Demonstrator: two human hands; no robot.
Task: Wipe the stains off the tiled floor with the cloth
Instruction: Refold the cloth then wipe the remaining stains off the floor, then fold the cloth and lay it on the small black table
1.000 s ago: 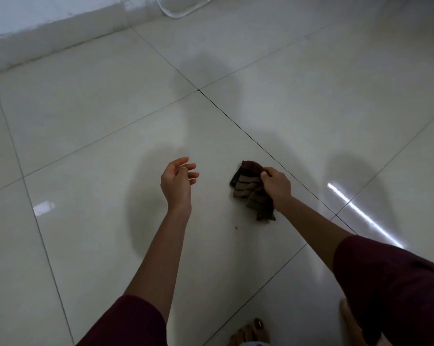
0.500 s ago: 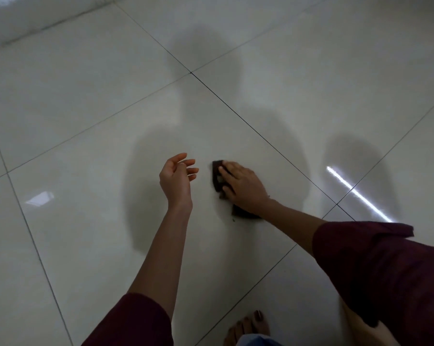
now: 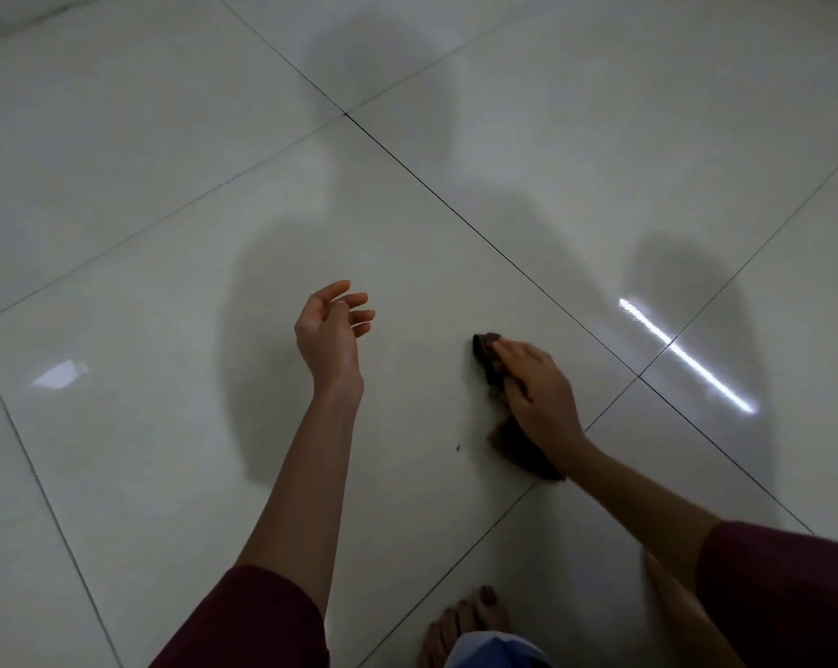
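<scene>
A dark brown cloth [image 3: 513, 443] lies bunched on the glossy white tiled floor [image 3: 166, 291]. My right hand [image 3: 537, 392] lies flat on top of it and presses it against the tile, so most of the cloth is hidden under the palm. Only its far tip and near end show. A small dark speck [image 3: 457, 446] sits on the tile just left of the cloth. My left hand [image 3: 332, 332] hovers above the floor to the left, palm turned inward, fingers loosely curled and apart, holding nothing.
Dark grout lines cross the floor, and two meet just right of the cloth. A bright streak of reflected light [image 3: 687, 356] lies to the right. My bare foot [image 3: 465, 624] stands at the bottom edge. A wall base [image 3: 2, 16] runs along the top left.
My right hand has slid the cloth to the right and nearer, uncovering the speck. A second ago it pinched the cloth; now it presses flat. The left hand has stayed put.
</scene>
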